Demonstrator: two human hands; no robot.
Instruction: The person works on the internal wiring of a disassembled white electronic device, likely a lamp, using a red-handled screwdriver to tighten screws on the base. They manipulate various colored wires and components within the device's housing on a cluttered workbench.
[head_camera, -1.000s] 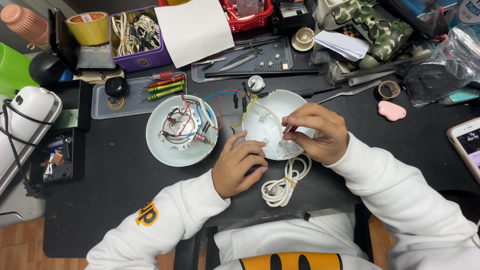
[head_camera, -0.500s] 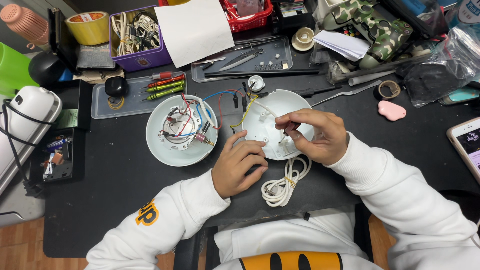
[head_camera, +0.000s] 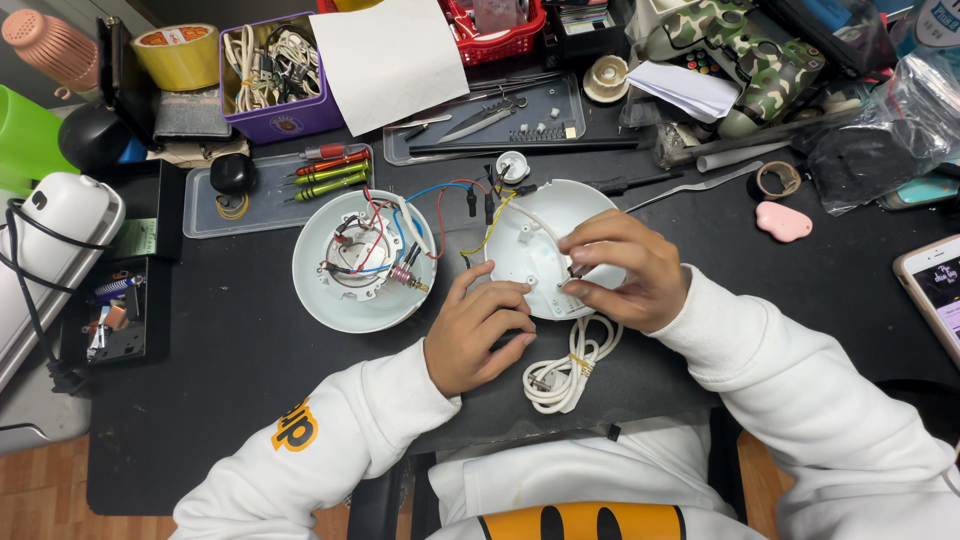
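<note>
A person in a white sweatshirt works over a dismantled round white appliance on a cluttered black desk (head_camera: 250, 400). Left of the wired base sit a white lamp body (head_camera: 50, 215) and a grey tray of small screwdrivers (head_camera: 330, 170). The wired base (head_camera: 362, 262), an open white dish with red, blue and black leads, lies untouched. Just right of it, the left hand (head_camera: 480, 330) rests on the desk, fingers curled loosely, its fingertips (head_camera: 520, 290) pressing the near rim of the white cover shell (head_camera: 535, 245) and gripping nothing. Further right of the base, the right hand (head_camera: 625, 270) lies over the shell, its fingers (head_camera: 580, 285) pinched on something small at the shell's inner face; what they pinch is too small to tell. Compared with a second ago, the right hand has dropped lower into the shell while the left has barely shifted, which suggests fine work on a fitting there is under way. A coiled white power cord (head_camera: 565, 370) lies below the shell, right of the base.
</note>
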